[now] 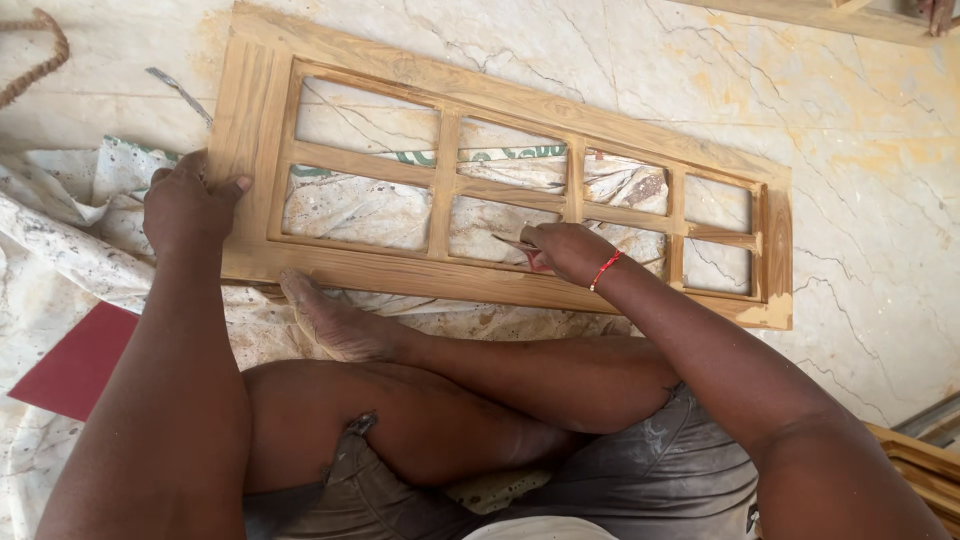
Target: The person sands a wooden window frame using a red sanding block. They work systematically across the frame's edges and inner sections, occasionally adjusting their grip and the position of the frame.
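Gripping: left hand (185,200) clamps the wooden window frame (400,272) at its left end.
Right hand (568,250): pinches a small tool (512,243) at mid-frame, on the near rail.
Axis: frame runs left-right across the marble floor (850,150).

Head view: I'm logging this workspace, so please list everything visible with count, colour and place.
wooden window frame: one, light brown, eight openings, flat on the floor across the middle
cloth sheet: one, whitish and stained, under the frame's left part
red sheet: one, dark red, on the floor at left
rope: one, brown, top left corner
marble floor: pale cream with veins, all around
wooden pieces: light brown, lower right edge, count unclear
foot: one, bare, against the frame's near rail
left hand: grips the frame's left end
right hand: holds a small thin piece at the frame's middle, red wrist thread
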